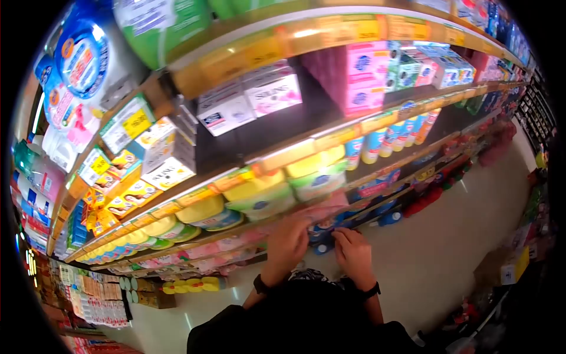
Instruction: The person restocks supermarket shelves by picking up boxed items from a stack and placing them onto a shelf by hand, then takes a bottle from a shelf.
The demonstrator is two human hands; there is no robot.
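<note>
My left hand [288, 243], with a dark band at the wrist, is in front of the lower shelves. Its fingers are curled inward beside blue packaging [321, 232], and their tips are hard to make out. To the right, my right hand [355, 255] has bent fingers pressed together near the same blue area; a dark watch or band is on that wrist. Whatever either hand grips is too hidden to name. Whether the blue packaging is held or stands on the shelf behind is unclear. The hands are a short distance apart.
Soap boxes [271, 91], pink boxes [364, 79] and yellow-capped bottles [259, 197] fill shelves ahead. Large detergent bottles [82, 59] stand at upper left. Pale floor [436, 248] stretches right, with a cardboard box [498, 268] beyond. More stacked goods [100, 301] are at lower left.
</note>
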